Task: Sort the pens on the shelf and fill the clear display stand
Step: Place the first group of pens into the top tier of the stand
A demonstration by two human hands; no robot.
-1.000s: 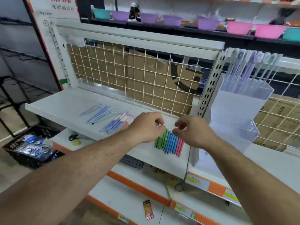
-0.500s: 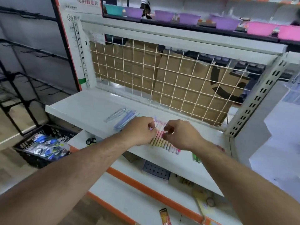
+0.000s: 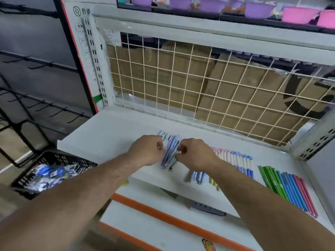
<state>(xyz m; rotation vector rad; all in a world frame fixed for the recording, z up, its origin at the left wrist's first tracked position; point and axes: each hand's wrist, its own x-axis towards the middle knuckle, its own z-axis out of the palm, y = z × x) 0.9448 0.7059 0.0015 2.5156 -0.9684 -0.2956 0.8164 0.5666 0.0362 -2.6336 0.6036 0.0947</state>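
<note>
Both hands working purple pen bundle [image 3: 170,153] on white shelf [image 3: 108,131]. Left hand [image 3: 147,151] pinching bundle's left side, right hand [image 3: 194,154] pinching right side. Pens looking light, stiff, smooth, likely rolling apart; gripping mid-barrel from both sides seems best. Other pen rows [image 3: 235,162] lying rightward. Display stand not showing.

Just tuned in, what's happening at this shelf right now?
A person is sorting pens on a white shelf. The left hand and right hand are closed around a bundle of purple and blue pens, one on each side. To the right lie a row of white-and-blue pens and a green, blue and pink set, both untouched. The clear display stand is out of view, so its fill level can't be judged.
</note>
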